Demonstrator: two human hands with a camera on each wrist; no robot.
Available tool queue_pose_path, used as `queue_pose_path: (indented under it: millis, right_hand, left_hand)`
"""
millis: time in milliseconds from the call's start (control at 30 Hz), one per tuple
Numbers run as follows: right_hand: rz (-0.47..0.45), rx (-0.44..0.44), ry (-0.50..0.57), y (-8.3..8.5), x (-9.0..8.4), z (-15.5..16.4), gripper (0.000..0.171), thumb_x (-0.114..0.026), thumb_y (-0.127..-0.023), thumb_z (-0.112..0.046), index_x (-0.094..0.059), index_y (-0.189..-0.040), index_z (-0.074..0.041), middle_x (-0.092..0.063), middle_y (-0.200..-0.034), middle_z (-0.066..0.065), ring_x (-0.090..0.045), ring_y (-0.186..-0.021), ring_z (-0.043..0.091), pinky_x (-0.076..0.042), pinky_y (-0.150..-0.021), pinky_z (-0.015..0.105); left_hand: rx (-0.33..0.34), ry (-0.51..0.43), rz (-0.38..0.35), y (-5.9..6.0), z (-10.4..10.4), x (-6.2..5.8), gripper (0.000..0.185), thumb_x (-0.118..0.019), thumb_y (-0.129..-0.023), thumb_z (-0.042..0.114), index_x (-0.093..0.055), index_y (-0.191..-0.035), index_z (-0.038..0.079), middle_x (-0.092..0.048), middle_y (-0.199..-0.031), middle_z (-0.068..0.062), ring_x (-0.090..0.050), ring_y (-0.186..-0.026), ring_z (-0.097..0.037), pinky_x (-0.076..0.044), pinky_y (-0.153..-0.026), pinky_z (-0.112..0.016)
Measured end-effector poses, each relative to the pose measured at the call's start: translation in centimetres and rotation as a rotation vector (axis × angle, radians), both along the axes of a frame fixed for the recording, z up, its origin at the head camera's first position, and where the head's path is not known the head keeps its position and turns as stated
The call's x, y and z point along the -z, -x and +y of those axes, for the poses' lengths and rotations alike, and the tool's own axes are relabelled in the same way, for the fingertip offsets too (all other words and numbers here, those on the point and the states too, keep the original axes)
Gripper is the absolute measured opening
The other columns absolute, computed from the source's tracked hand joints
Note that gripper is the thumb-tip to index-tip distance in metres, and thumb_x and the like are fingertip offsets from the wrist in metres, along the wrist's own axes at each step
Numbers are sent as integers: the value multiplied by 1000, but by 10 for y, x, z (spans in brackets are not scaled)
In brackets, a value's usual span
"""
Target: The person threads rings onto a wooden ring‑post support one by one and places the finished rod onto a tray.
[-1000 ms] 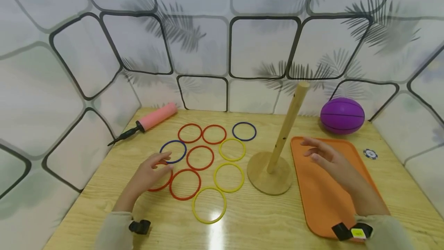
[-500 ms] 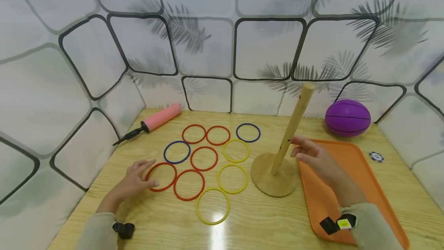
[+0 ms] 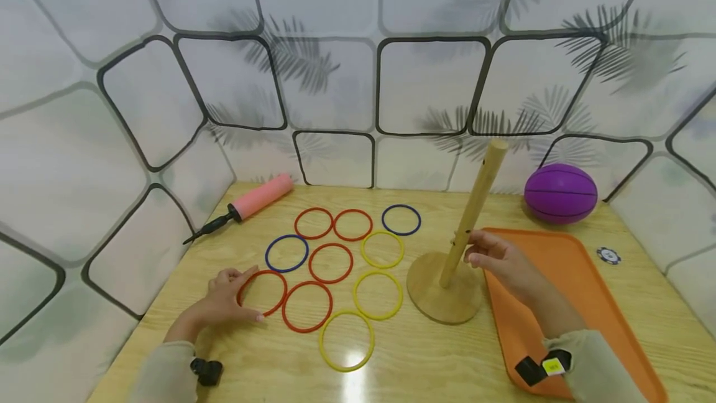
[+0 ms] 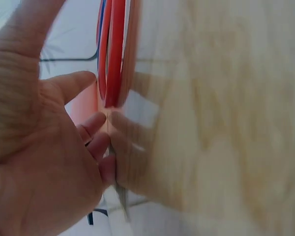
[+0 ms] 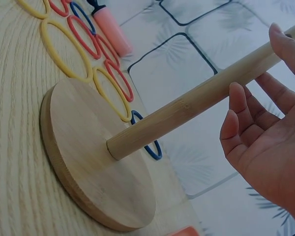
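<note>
My left hand spans the left side of a red ring on the table, index finger at its far edge and thumb at its near edge. The left wrist view shows the fingers spread beside the ring's rim. On the right, my right hand holds the wooden post, which leans to the right in the head view on a round wooden base. In the right wrist view, the thumb crosses in front of the post while the index finger passes behind it.
More rings lie flat between the hands: red, blue and yellow. Far left is a pink hand pump. An orange tray, a purple rugby-style ball and a poker chip are at the right.
My right hand has moved left from over the tray to the post. My left hand has drawn back and settled around the red ring's left side.
</note>
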State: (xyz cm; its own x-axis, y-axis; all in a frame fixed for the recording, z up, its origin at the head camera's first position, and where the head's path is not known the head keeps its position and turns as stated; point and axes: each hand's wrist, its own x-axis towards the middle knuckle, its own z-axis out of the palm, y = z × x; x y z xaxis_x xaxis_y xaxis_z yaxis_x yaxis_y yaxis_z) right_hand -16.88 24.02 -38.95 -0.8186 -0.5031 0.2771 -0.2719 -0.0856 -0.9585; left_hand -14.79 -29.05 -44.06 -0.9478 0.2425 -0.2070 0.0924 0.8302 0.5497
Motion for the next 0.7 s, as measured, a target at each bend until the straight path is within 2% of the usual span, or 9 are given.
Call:
queue_pose_path:
  millis: [100,233,400,600,700]
  right_hand:
    - [-6,-15,-3,0,2,1,39,-44,-97,4,-57,-124,-21,-59,-115,-9,-56,-98,6,-44,-81,20]
    - [-10,-17,-1,0,3,0,36,-45,-97,3,-56,-128,-13,-61,-118,-7,-57,-100,8,-44,-81,21]
    - [-36,32,-28,1,5,-3,33,-48,-96,2,-57,-127,-8,-63,-119,-4,-57,-101,7,-44,-80,22]
    - [-81,132,-65,1,6,-5,27,-51,-97,-4,-63,-119,-14,-65,-114,-4,-60,-97,6,-46,-80,22]
    - [-101,147,-48,2,7,-7,26,-51,-97,-5,-64,-117,-15,-66,-112,-5,-61,-96,6,-48,-80,23]
  left_hand:
    - [4,19,5,-1,3,2,109,-85,-61,48,-32,-147,9,-29,-118,-19,-25,-101,-39,-32,-77,-45]
    - [4,38,33,0,5,5,109,-87,-58,47,-35,-146,9,-28,-119,-20,-25,-101,-40,-31,-77,-44]
    - [-2,47,60,1,5,6,105,-88,-58,45,-38,-144,10,-29,-119,-21,-26,-99,-40,-30,-75,-43]
    - [-18,32,55,1,5,7,102,-89,-56,45,-41,-140,11,-30,-114,-19,-26,-98,-39,-30,-74,-42]
    - [-27,20,60,1,5,8,103,-89,-55,44,-41,-139,9,-31,-115,-21,-27,-99,-39,-31,-76,-47]
